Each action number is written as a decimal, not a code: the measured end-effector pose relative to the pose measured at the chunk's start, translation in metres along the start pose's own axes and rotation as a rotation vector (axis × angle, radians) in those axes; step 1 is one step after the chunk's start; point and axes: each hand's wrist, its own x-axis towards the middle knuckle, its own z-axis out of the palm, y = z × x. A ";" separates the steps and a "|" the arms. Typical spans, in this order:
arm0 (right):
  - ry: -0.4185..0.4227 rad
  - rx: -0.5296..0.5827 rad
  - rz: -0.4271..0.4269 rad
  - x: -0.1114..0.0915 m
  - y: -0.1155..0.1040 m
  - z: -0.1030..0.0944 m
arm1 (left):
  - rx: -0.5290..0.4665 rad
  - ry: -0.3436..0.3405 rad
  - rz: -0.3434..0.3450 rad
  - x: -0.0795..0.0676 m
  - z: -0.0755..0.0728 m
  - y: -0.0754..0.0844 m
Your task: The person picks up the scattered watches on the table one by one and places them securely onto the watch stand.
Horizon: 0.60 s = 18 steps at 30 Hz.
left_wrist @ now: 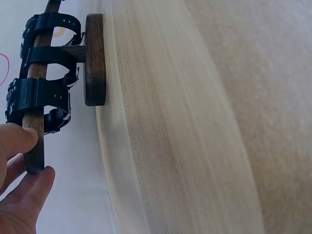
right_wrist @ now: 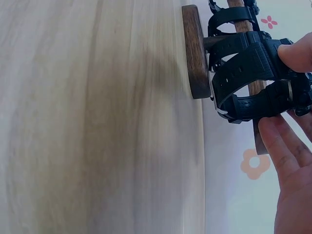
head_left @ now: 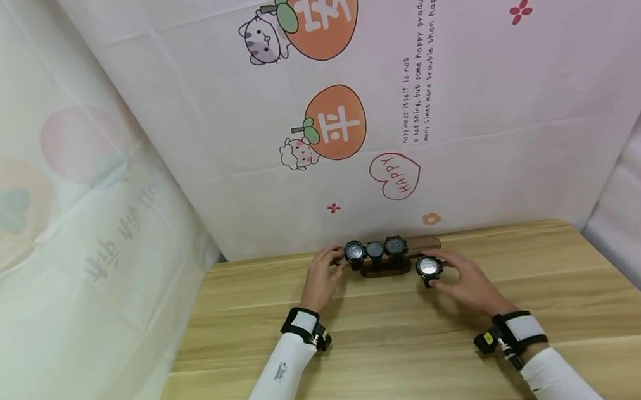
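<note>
My left hand (head_left: pixel 323 279) grips the left end of a dark wooden watch stand (head_left: pixel 428 242), thumb on one side and fingers at its tip in the left wrist view. Three black watches hang side by side on the bar: a left one (head_left: pixel 355 252), a smaller middle one (head_left: pixel 375 250) and a right one (head_left: pixel 396 247). Near the bar's right end my right hand (head_left: pixel 467 281) pinches another black watch (head_left: pixel 429 267) between thumb and fingers, its face up. In the right wrist view its closed strap (right_wrist: pixel 248 68) overlaps the bar; whether it encircles the bar I cannot tell.
The stand's base (head_left: pixel 386 270) rests at the back of the wooden table (head_left: pixel 390 346). Right behind it hangs a white printed cloth (head_left: pixel 277 223), with another cloth wall (head_left: pixel 77 297) along the left side. Each wrist wears a strapped camera.
</note>
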 end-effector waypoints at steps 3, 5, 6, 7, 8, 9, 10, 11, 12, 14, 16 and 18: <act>-0.002 0.007 0.007 -0.001 0.001 -0.002 | -0.001 0.013 0.015 0.000 0.001 -0.001; -0.002 0.014 0.010 -0.001 0.001 -0.003 | 0.000 0.023 0.023 0.000 0.001 -0.001; -0.003 0.020 0.012 -0.001 0.001 -0.004 | -0.001 0.028 0.026 0.000 0.001 -0.001; -0.003 0.024 0.015 -0.001 0.001 -0.004 | -0.004 0.032 0.028 0.000 0.001 -0.001; -0.002 0.025 0.016 -0.002 0.001 -0.005 | -0.006 0.034 0.030 0.000 0.002 -0.001; -0.001 0.026 0.018 -0.002 0.002 -0.005 | -0.007 0.035 0.031 0.000 0.002 -0.001; -0.001 0.026 0.020 -0.002 0.002 -0.006 | -0.008 0.036 0.030 -0.001 0.002 -0.001; 0.000 0.026 0.023 -0.002 0.003 -0.006 | -0.010 0.035 0.029 -0.001 0.002 -0.002; 0.001 0.024 0.026 -0.002 0.003 -0.007 | -0.011 0.035 0.028 -0.001 0.002 -0.001; 0.006 0.021 0.032 -0.003 0.005 -0.008 | -0.013 0.035 0.027 -0.001 0.002 -0.002; 0.011 0.017 0.034 -0.004 0.006 -0.009 | -0.017 0.036 0.026 -0.001 0.002 -0.001; 0.018 0.010 0.030 -0.005 0.007 -0.010 | -0.015 0.040 0.029 -0.001 0.003 -0.001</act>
